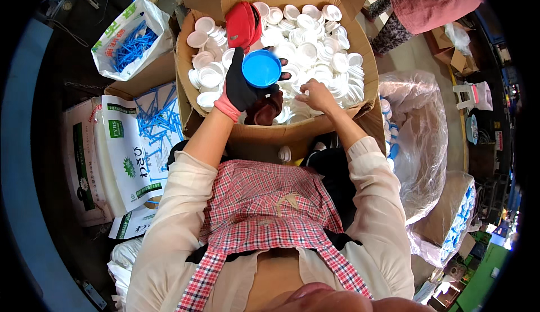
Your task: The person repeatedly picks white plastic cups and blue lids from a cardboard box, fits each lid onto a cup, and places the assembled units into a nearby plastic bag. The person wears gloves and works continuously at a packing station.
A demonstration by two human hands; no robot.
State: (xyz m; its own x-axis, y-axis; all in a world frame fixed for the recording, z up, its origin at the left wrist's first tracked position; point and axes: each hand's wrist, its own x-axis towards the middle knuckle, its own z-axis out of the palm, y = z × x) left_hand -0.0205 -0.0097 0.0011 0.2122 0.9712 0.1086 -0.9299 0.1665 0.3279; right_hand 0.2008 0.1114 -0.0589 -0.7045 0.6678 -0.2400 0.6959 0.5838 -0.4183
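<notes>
Over carton [253, 134] — gloved left hand [238, 82] holding blue lid [261, 69].

Lids [307, 53] lie in the carton [253, 134], a pouch [242, 26] on them — sticks [158, 115] left of it, a plastic bag [424, 138] right.

round lid [261, 68] blue | left glove [235, 81] black, cuff [226, 108] salmon pink | heaped lids [307, 53] white | pouch [241, 26] red | carton [264, 136] brown | apron [253, 191] — red/white/dark plaid | sleeves [376, 185] cream | thin sticks [159, 112] blue | other person's trousers [389, 34] — dark, pale-mottled; top [433, 0] pink
</notes>
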